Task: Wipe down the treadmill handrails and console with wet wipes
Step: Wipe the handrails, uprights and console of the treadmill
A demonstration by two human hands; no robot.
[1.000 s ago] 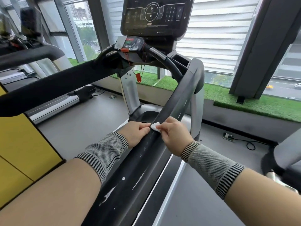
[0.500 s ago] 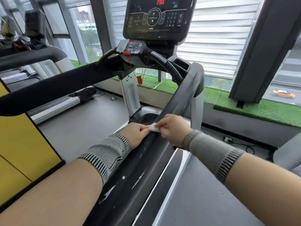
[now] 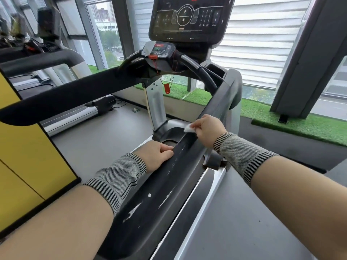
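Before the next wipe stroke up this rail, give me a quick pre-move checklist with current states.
1. Wipe in hand: ok. The right hand pinches the white wet wipe.
2. Wipe on the surface: ok. It sits against the right handrail.
3. Bracing hand out of the path: ok. The left hand rests on the rail's inner edge, nearer than the wipe.
4. Rail ahead free of objects: ok, up to the bend near the console.
5. Wipe still wet or clean enough: cannot tell.
6. Red safety key undisturbed: ok, hanging from its cord below the console.
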